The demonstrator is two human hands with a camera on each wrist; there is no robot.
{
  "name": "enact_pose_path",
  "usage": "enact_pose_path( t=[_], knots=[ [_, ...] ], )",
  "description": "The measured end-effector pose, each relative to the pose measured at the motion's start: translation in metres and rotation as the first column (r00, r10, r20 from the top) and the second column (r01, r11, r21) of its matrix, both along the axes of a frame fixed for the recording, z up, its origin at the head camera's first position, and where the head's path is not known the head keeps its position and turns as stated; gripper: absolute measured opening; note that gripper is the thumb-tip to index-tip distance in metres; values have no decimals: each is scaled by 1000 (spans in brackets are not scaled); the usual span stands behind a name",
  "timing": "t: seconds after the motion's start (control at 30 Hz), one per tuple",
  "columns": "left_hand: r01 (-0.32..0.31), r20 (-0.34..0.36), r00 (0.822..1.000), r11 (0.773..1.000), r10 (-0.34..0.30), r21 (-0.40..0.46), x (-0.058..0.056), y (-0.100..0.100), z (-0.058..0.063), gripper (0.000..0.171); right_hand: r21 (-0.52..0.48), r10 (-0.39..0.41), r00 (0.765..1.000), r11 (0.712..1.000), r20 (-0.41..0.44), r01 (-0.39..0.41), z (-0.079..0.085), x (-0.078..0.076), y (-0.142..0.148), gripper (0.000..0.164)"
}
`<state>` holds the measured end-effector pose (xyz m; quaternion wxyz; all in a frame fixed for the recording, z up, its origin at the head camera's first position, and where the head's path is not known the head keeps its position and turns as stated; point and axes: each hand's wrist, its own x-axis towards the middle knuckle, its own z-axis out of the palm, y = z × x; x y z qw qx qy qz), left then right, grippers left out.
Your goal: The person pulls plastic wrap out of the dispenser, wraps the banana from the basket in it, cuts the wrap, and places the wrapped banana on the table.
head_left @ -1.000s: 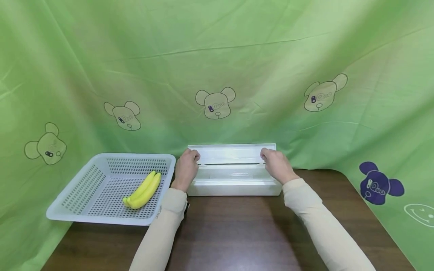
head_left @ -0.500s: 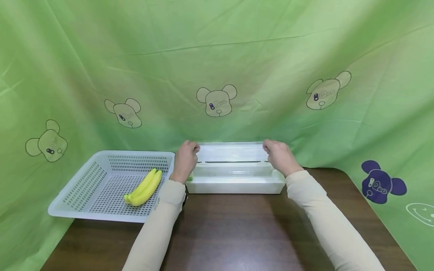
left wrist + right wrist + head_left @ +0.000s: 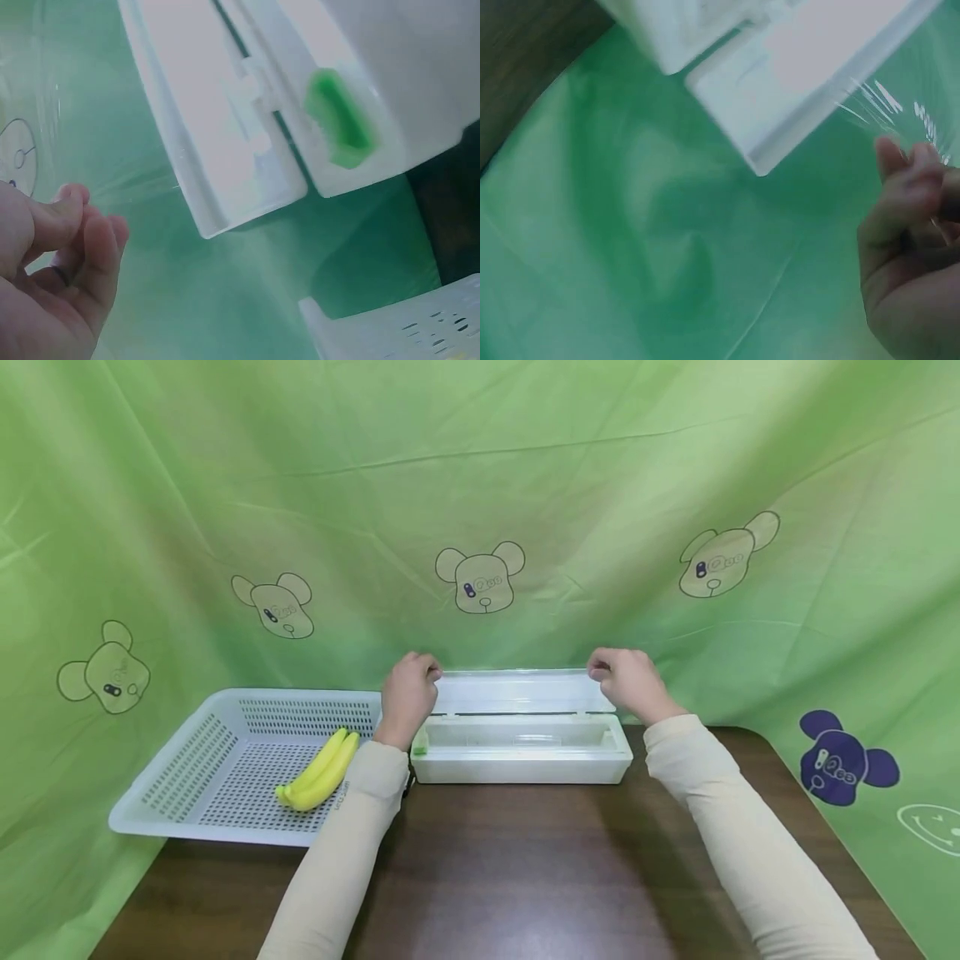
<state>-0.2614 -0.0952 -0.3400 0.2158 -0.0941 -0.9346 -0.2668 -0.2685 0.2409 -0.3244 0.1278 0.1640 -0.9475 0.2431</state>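
A long white cling film dispenser box (image 3: 521, 770) stands at the back of the table, its lid (image 3: 510, 692) tipped up against the curtain. My left hand (image 3: 408, 700) is raised beside the lid's left end, thumb and fingertips pinched together; faint creases of clear film run towards them in the left wrist view. Near the lid's right end, my right hand (image 3: 636, 683) pinches clear cling film (image 3: 885, 97), which shows bright wrinkles at the fingertips. Most of the film is too transparent to make out. A green piece (image 3: 341, 124) sits inside the box's left end.
To the left stands a pale perforated plastic basket (image 3: 172, 835) with yellow bananas (image 3: 318, 774) in it; my left forearm passes close by its right side. A green printed curtain (image 3: 480, 468) hangs right behind the dark wooden table (image 3: 510, 868).
Both hands have moved up and away from me, from the lid's ends to about its upper edge, and slightly apart. The green piece in the box has come into sight.
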Motion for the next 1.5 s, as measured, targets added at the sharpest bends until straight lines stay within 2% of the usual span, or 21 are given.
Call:
enact_pose_path(
  t=[0.07, 0.17, 0.3, 0.4, 0.53, 0.63, 0.73, 1.0, 1.2, 1.5],
  knots=[
    [8, 10, 1000, 1000, -9, 26, 1, 0, 3, 9, -86, 9, 996, 996, 91, -1, 4, 1, 0, 9],
    [24, 21, 999, 998, -25, 61, 3, -1, 5, 9, -215, 37, 977, 977, 209, 9, 6, 3, 0, 11],
    [42, 20, 999, 995, -44, 94, 3, -2, 7, 9, -278, 53, 965, 960, 256, 22, 9, 6, -3, 13],
    [48, 13, 999, 993, -49, 105, 4, -2, 7, 8, -226, 34, 975, 974, 221, 17, 12, 9, -5, 13],
    [55, 0, 998, 993, -56, 102, 4, -4, 7, 8, -78, 16, 995, 997, 102, -8, 15, 11, -7, 15],
    [67, -10, 998, 994, -66, 91, 6, -5, 7, 8, 15, 27, 999, 1000, 20, -27, 16, 12, -7, 14],
    [76, -20, 997, 994, -75, 82, 7, -6, 8, 8, 59, 40, 999, 998, -24, -38, 17, 13, -8, 13],
    [77, -73, 995, 996, -73, 52, 8, -7, 11, 8, 60, 26, 999, 998, -39, -24, 21, 15, -6, 11],
    [81, -77, 994, 996, -79, 32, 8, -7, 17, 9, 43, 19, 999, 999, -46, -17, 23, 14, -5, 10],
    [107, -101, 990, 993, -101, 53, 11, -9, 24, 8, 18, -4, 997, 1000, -71, 5, 28, 17, -6, 11]
  ],
)
